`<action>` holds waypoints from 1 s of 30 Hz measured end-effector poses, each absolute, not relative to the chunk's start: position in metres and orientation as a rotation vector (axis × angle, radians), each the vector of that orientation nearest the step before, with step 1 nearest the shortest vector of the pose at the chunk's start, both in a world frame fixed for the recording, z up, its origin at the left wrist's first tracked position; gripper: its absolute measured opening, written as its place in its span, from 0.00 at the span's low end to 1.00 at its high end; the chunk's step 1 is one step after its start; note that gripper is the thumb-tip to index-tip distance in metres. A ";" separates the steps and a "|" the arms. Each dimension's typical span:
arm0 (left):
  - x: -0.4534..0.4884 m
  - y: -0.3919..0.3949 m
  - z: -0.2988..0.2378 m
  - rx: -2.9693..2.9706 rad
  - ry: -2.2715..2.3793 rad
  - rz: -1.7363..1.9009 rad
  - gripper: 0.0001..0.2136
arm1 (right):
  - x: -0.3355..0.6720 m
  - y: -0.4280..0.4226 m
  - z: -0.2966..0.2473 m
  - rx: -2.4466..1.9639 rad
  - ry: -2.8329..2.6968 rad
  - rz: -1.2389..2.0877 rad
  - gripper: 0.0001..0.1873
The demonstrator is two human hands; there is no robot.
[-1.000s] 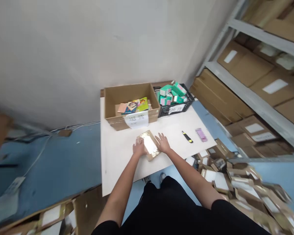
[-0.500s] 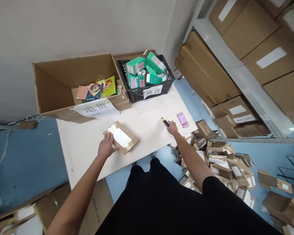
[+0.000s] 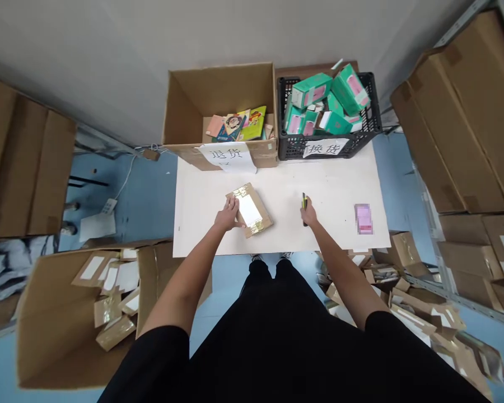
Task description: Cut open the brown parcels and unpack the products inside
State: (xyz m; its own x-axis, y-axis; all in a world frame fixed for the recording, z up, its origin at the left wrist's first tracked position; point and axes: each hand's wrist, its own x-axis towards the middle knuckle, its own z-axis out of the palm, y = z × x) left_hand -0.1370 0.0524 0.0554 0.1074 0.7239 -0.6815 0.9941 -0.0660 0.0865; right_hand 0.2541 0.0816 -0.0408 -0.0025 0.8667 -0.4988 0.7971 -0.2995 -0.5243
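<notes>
A small brown cardboard parcel (image 3: 264,208) with a white label and shiny tape lies slanted on the white table (image 3: 201,224). My left hand (image 3: 228,215) grips its left side, fingers over the top and thumb at the near edge. Right of the parcel, my right hand (image 3: 309,215) is closed around a black and yellow utility knife (image 3: 304,201), its front end pointing away from me. Whether the blade is out is too small to tell. A pink, partly blurred item (image 3: 363,218) lies on the table farther right.
At the back stand an open carton (image 3: 182,149) with booklets inside and a black plastic crate (image 3: 353,146) of green boxes. A big carton (image 3: 46,313) of parcels is at lower left. Torn cardboard (image 3: 428,313) covers the floor at right, near stacked cartons (image 3: 457,112).
The view has swung to the left. My right hand has moved left, away from the pink item, and the knife has turned to point straight ahead. My left hand stays on the parcel.
</notes>
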 end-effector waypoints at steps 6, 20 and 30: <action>-0.139 0.050 0.046 1.821 1.675 -0.569 0.64 | 0.087 0.108 0.015 -1.500 -2.054 1.179 0.37; -0.140 0.043 0.039 1.849 1.647 -0.369 0.63 | 0.019 0.075 0.053 -1.839 -2.489 1.020 0.31; -0.143 0.043 0.043 1.973 1.627 -0.417 0.57 | 0.069 0.011 0.084 -2.070 -2.562 1.306 0.25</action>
State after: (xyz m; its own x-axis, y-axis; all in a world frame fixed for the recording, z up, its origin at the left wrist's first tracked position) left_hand -0.1433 0.0427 0.0431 0.2217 0.8017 -0.5551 0.9698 -0.1220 0.2111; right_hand 0.0688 0.0111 0.0839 -0.2651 0.6673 -0.6960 0.9553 0.0836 -0.2836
